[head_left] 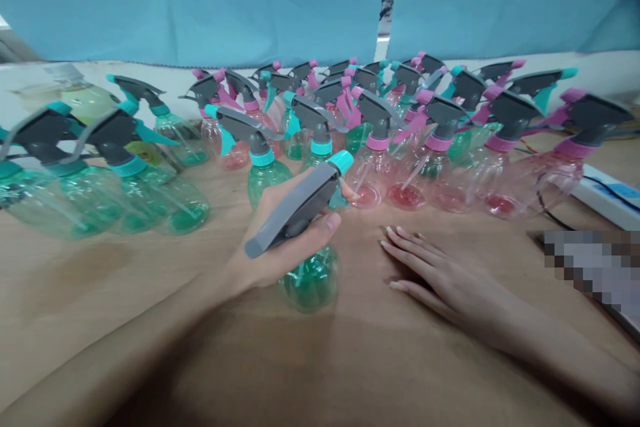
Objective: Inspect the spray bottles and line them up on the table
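Note:
My left hand (pixel 280 233) is wrapped around the neck of a green spray bottle (pixel 310 283) with a grey trigger head and a turquoise nozzle. The head points up and to the right, and the hand hides the bottle's collar. My right hand (pixel 440 273) lies on the wooden table (pixel 360 353) with its fingers stretched out, holding nothing. Just beyond the held bottle stand a green spray bottle (pixel 263 177) with a turquoise collar and a pink spray bottle (pixel 373 173) with a pink collar.
Several green spray bottles (pixel 127 193) stand at the left. Rows of pink and green ones fill the back, with a pink spray bottle (pixel 530 180) at the right end. A white power strip (pixel 607 197) with cables and a blurred-out flat object (pixel 595 273) lie at right. A blue curtain (pixel 200 7) hangs behind.

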`<action>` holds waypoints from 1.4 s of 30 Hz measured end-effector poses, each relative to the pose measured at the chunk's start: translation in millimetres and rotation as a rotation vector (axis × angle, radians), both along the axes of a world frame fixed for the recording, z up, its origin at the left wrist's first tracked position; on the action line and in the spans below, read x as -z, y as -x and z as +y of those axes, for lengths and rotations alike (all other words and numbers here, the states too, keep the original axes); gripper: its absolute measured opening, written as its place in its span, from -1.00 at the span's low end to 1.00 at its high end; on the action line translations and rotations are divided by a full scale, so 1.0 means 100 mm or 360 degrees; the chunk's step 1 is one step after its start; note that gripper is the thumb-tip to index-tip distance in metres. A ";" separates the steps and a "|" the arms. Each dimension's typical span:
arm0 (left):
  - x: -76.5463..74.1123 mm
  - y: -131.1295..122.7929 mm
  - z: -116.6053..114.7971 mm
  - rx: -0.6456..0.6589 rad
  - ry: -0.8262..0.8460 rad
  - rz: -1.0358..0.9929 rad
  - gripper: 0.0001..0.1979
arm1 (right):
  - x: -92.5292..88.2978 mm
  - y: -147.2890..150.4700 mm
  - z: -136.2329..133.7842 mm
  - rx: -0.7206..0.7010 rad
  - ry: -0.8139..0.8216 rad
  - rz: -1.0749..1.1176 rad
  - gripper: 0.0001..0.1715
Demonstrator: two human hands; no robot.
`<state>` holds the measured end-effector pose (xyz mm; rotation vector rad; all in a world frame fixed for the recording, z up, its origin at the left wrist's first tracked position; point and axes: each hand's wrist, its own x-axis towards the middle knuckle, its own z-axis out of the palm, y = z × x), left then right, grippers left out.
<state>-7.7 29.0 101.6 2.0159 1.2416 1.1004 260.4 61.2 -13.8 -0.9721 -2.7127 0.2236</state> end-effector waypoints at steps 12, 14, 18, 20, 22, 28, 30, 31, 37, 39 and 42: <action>0.02 -0.08 -0.07 -0.0190 -0.0088 -0.0015 -0.73 | -0.09 0.04 0.00 0.0016 0.0104 -0.0031 -0.29; 0.05 -0.08 -0.08 -0.0295 -0.0064 0.0031 -0.72 | -0.12 0.04 0.00 0.0007 0.0129 -0.0026 -0.28; 0.07 -0.05 -0.14 -0.0488 0.0043 0.0255 -0.68 | -0.12 0.04 0.02 0.0005 0.0116 0.0027 -0.27; 0.06 -0.04 -0.18 -0.0517 0.0096 0.0338 -0.66 | -0.10 0.04 0.03 -0.0004 0.0107 0.0039 -0.26; 0.05 -0.03 -0.23 -0.0535 0.0077 0.0401 -0.64 | -0.09 0.04 0.04 -0.0019 0.0112 0.0038 -0.25; 0.23 0.03 -0.37 -0.0542 -0.0129 0.0471 -0.56 | -0.10 0.06 0.04 -0.0005 0.0138 0.0041 -0.23; 0.33 0.05 -0.41 -0.0608 -0.0126 0.0460 -0.52 | -0.10 0.07 0.03 0.0004 0.0144 0.0039 -0.23; 0.36 0.07 -0.43 -0.0643 -0.0112 0.0460 -0.51 | -0.10 0.07 0.02 0.0014 0.0148 0.0047 -0.24; 0.40 0.25 -0.61 -0.0646 -0.0155 0.0550 -0.51 | -0.12 0.04 0.06 0.0025 0.0150 0.0111 -0.34; 0.40 0.38 -0.69 -0.0690 -0.0202 0.0567 -0.51 | -0.14 0.04 0.09 0.0029 0.0125 0.0128 -0.42; 0.40 0.64 -0.81 -0.0810 -0.0260 0.0641 -0.52 | -0.18 0.08 0.13 0.0016 0.0076 0.0129 -0.54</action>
